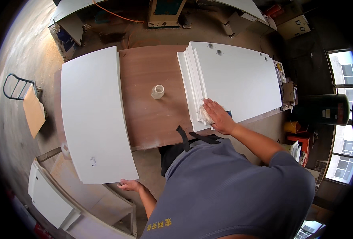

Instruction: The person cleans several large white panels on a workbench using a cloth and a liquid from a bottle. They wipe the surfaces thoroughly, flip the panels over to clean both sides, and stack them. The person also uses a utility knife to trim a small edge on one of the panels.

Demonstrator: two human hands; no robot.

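Observation:
My right hand (219,116) presses a crumpled white cloth (204,115) onto the near left edge of a stack of white panels (236,75). Its fingers point away from me over the cloth. On the left lies a long white panel (94,115), its near end reaching out past the table. Just by that panel's near edge is my left hand (130,185), its fingers loosely bent and apart; whether they touch the edge is hard to tell. Between panel and stack, a small whitish open jar (157,92) stands on the brown table (152,123).
A hand cart (25,93) with a tan board stands on the floor at left. At lower left, more white panels (51,195) rest by a frame (116,211). Boxes (289,91) and a dark green tank (324,109) are at right. An orange hose (118,14) runs behind the table.

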